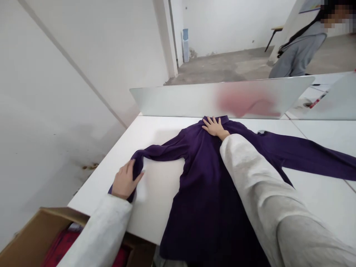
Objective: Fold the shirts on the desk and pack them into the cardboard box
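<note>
A dark purple long-sleeved shirt (200, 185) lies spread on the white table (155, 207), its collar toward the frosted divider and its hem hanging past the near edge. My right hand (214, 128) rests flat just below the collar, fingers spread. At the left, my left hand (125, 180) lies over the lower part of the bent left sleeve (167, 150), with thumb and fingers apart on either side of the cloth. The palm hides the cuff in part. The other sleeve (311, 154) stretches out to the right.
A frosted divider (178, 100) stands along the table's far edge, with something red blurred behind it. An open cardboard box (25, 237) holding red cloth is below at the left. Beyond the divider are a person in grey (300, 52) and a water dispenser (185, 46).
</note>
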Motion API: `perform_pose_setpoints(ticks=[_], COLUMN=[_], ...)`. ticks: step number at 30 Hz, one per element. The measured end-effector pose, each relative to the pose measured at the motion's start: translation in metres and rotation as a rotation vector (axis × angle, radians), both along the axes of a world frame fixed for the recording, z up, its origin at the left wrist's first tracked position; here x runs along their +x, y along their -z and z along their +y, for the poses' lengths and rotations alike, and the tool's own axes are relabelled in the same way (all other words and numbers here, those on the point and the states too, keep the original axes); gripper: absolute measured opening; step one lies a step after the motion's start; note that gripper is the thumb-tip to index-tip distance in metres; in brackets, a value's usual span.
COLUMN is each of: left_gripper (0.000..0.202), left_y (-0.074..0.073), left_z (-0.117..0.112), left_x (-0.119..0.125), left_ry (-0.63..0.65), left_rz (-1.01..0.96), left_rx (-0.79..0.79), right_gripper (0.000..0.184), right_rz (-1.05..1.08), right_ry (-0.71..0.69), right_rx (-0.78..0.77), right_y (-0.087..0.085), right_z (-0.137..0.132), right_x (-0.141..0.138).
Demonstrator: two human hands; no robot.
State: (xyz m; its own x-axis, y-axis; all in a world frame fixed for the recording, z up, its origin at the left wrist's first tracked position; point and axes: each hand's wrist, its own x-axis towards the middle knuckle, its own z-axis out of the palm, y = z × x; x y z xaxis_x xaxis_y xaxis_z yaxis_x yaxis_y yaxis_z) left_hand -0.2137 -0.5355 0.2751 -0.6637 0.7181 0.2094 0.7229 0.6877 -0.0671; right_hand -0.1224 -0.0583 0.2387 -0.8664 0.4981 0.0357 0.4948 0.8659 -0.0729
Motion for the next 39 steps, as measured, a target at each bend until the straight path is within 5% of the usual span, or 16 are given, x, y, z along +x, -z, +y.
perform_pose_setpoints(ticks=[3, 9, 13, 16, 21, 25, 27, 29, 33, 36, 39], left_gripper=[0.045, 0.045, 0.040, 0.044, 0.056, 0.066, 0.063, 0.060, 0.050, 0.049, 0.057], left_y=[-0.012, -0.038, -0.028, -0.011, 0.005, 0.004, 0.003, 0.003, 0.008, 0.017, 0.030], left_z=[-0.021, -0.053, -0.073, -0.080, -0.115, -0.136, -0.126, -0.099, -0.015, 0.044, 0.076], left_x=[-0.033, -0.081, -0.078, -0.063, -0.082, -0.106, -0.104, -0.090, -0.034, 0.009, 0.022], left_ry=[-0.249, -0.012, -0.167, -0.240, -0.120, -0.236, -0.292, -0.217, 0.229, 0.485, 0.480], left_rz=[-0.097, -0.007, -0.040, -0.126, -0.173, -0.166, -0.111, -0.076, -0.029, -0.053, -0.107], left_rx=[-0.165, -0.295, -0.205, -0.227, -0.324, -0.321, -0.311, -0.301, -0.217, -0.143, -0.156], right_gripper=[0.054, 0.045, 0.046, 0.057, 0.056, 0.052, 0.054, 0.057, 0.063, 0.068, 0.067], right_rz=[0.019, 0.076, 0.060, 0.013, 0.047, 0.055, 0.043, 0.022, 0.005, -0.035, -0.044], right_ry=[-0.089, -0.345, -0.669, -0.741, -0.783, -0.864, -0.894, -0.911, -0.796, -0.689, -0.758], right_rx=[0.071, 0.174, 0.070, -0.039, -0.076, -0.093, -0.102, -0.110, -0.131, -0.184, -0.234], right_y=[-0.020, -0.056, -0.038, -0.012, 0.010, 0.008, 0.003, -0.007, -0.030, -0.040, -0.041], right_z=[-0.016, -0.088, -0.161, -0.192, -0.192, -0.186, -0.186, -0.190, -0.210, -0.238, -0.264], right_x=[0.010, 0.042, 0.059, 0.067, 0.074, 0.075, 0.075, 0.077, 0.098, 0.137, 0.195])
